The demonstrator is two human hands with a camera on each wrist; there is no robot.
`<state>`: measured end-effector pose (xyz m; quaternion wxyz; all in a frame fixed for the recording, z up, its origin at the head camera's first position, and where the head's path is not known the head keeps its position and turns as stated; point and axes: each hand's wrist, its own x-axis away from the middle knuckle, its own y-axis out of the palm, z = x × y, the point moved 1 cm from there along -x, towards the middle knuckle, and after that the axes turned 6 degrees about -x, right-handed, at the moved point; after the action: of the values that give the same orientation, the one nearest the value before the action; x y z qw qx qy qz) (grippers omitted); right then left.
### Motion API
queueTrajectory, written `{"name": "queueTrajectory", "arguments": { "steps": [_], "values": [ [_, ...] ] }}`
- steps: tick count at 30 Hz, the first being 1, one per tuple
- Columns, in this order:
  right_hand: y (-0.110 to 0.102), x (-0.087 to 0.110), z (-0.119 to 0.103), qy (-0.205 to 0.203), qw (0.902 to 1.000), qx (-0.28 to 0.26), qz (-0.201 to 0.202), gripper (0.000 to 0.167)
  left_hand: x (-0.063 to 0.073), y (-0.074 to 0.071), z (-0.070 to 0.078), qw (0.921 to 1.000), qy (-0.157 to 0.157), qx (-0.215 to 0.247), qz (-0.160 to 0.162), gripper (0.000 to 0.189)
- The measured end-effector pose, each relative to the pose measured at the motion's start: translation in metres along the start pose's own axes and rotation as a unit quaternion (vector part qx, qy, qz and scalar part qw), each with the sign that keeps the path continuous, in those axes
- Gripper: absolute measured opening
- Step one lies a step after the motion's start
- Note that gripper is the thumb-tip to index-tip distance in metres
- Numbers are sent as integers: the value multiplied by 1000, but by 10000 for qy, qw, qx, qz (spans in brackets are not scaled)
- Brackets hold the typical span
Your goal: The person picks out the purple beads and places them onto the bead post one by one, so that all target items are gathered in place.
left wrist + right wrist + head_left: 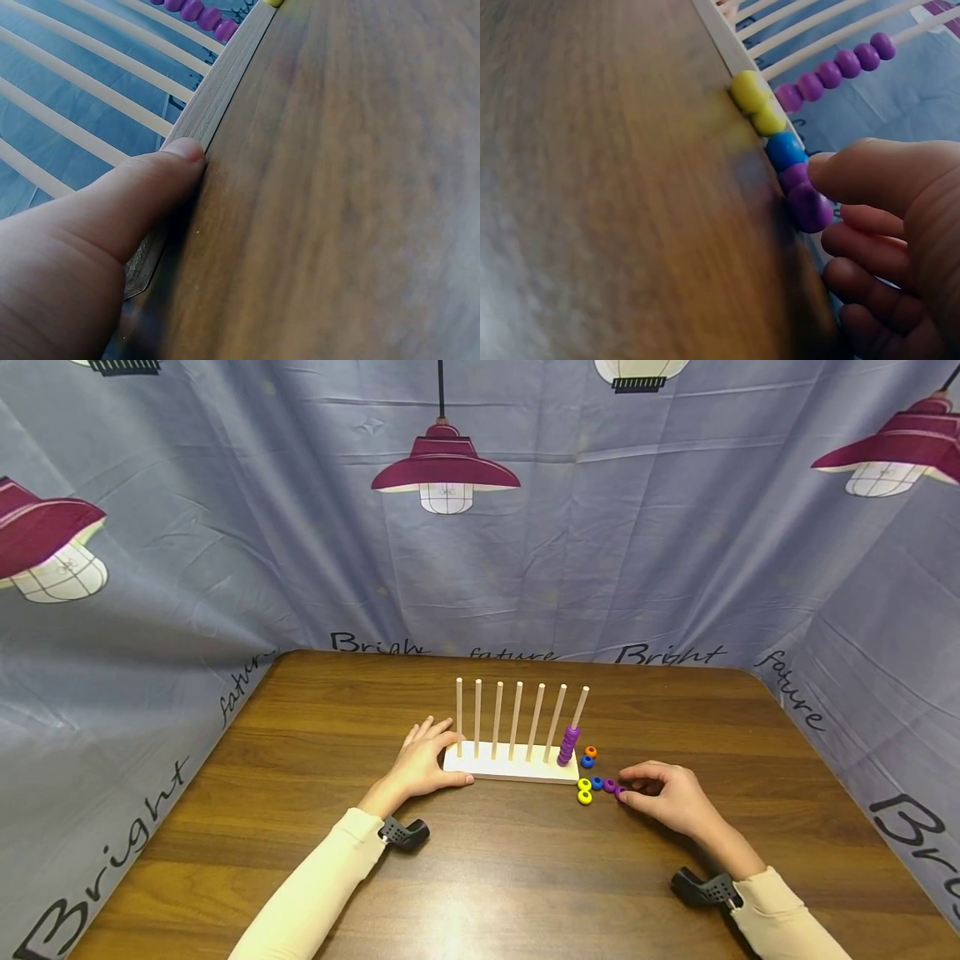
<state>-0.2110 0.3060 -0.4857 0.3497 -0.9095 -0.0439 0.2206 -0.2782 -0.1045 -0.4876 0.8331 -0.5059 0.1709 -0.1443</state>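
Observation:
A pale wooden peg rack [510, 768] stands on the table with several upright pegs. Its rightmost peg carries a stack of purple beads [568, 746]. My left hand [420, 762] grips the left end of the rack's base, its thumb [169, 169] along the front edge. At the rack's right end, my right hand [671, 793] reaches to a loose purple bead [808, 208]; the thumb touches it, and the index finger stands apart from the thumb. Another purple bead [609, 785], a blue bead [597, 783] and two yellow beads [584, 797] lie beside it.
An orange bead [591, 752] and a second blue bead [587, 762] lie just right of the rack. The brown wooden table [525, 877] is bounded at the back and sides by a blue-grey printed curtain [525, 577].

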Motion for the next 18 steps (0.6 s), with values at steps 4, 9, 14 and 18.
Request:
{"name": "queueTrajectory", "arguments": {
  "steps": [4,9,14,18],
  "values": [
    [1,0,0,-126,9998,163,-54,25,0,0,0,10000,7,-2,-4,69],
    [2,1,0,-123,9995,262,-114,24,0,0,-1,10000,16,8,2,69],
    [3,0,-1,-138,9995,246,-102,22,0,1,-1,10000,35,-10,40,69],
    [3,0,-1,-130,9996,239,-78,21,0,1,0,10000,50,-33,78,69]
  ]
}}
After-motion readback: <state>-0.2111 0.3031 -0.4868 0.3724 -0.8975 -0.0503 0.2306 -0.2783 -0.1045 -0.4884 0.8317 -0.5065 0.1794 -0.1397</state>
